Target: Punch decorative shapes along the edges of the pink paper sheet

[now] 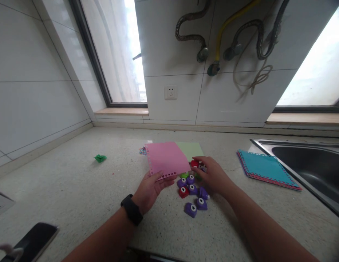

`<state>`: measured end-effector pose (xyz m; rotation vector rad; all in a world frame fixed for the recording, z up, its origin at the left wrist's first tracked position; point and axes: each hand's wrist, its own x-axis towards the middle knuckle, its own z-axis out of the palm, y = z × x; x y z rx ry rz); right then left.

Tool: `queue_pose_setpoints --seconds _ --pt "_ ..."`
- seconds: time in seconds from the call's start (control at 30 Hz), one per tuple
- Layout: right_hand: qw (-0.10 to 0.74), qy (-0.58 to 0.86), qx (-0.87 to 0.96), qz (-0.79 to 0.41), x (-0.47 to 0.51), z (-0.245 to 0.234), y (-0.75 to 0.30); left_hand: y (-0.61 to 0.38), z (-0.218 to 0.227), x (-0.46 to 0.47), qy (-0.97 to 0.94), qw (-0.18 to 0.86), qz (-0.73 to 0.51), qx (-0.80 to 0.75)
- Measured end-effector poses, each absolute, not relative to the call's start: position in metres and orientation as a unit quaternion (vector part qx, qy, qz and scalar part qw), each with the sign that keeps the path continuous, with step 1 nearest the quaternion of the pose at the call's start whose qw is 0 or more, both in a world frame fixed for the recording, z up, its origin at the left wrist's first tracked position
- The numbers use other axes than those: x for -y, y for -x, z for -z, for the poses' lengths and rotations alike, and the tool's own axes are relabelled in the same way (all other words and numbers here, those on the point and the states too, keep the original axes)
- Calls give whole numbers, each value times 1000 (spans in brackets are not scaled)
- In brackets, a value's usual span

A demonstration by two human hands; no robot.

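My left hand (153, 188), with a black watch at the wrist, holds a pink sheet of paper (168, 158) by its near edge, thumb on top and fingers beneath. Small shapes are punched along the sheet's left and near edges. At the sheet's right, my right hand (210, 173) has its fingers curled around a red craft punch (195, 163); whether it grips the punch firmly is hard to see. Several purple craft punches (192, 189) and another red punch (183, 191) lie just below. A pale green sheet (190, 150) lies behind the pink one.
Teal punched sheets (267, 167) are stacked beside the metal sink (308, 160) on the right. Crumpled green scrap (100, 158) lies on the left, and paper bits (142, 151) sit by the pink sheet. A phone (35, 240) rests at the lower left of the speckled counter (76, 189).
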<state>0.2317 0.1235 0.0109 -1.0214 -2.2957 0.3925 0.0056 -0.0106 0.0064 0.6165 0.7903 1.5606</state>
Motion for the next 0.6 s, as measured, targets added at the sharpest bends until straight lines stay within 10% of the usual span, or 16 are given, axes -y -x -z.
queue_pose_setpoints --seconds 0.6 --pt "159 361 919 -32 -116 -15 -217 -4 -7 12 -235 654 -660 -285"
